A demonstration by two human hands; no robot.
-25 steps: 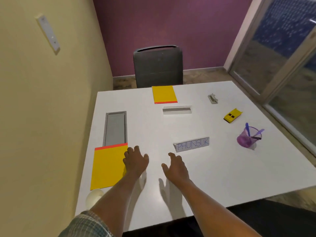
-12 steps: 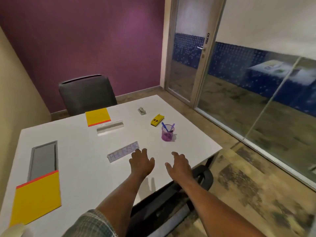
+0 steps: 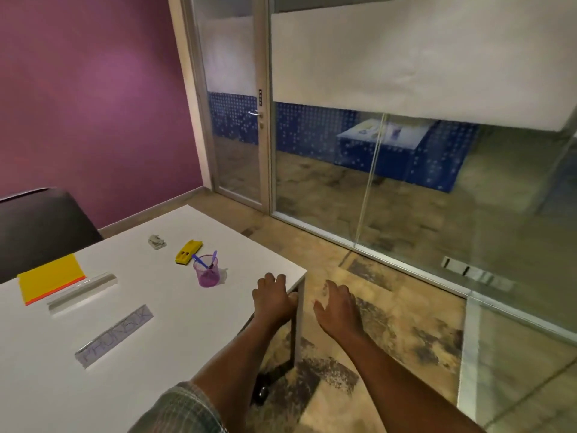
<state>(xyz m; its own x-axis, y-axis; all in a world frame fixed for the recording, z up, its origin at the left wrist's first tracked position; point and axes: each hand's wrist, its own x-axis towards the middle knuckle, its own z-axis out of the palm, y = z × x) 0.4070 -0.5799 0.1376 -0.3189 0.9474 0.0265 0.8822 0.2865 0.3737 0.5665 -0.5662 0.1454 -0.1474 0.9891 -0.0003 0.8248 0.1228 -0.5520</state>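
My left hand (image 3: 273,300) hovers palm down over the near right corner of the white table (image 3: 175,323), fingers relaxed and holding nothing. My right hand (image 3: 338,307) is stretched out beside it, past the table edge and above the floor, also empty with loose fingers. A paper name sign reading PHUNSUK (image 3: 115,334) lies flat on the table to the left of my left forearm. Farther back stands a purple cup (image 3: 206,271) with two blue pens in it.
A yellow stapler-like object (image 3: 188,252) and a small grey metal piece (image 3: 156,242) lie behind the cup. A yellow notepad (image 3: 50,278) and a clear acrylic holder (image 3: 81,292) sit at left. A dark chair (image 3: 40,226) stands behind the table. Glass wall and door (image 3: 239,120) at right.
The view has swung to the right, from the table's middle to its right corner and the glass wall. Both hands stayed outstretched and empty, now over the corner and the floor.
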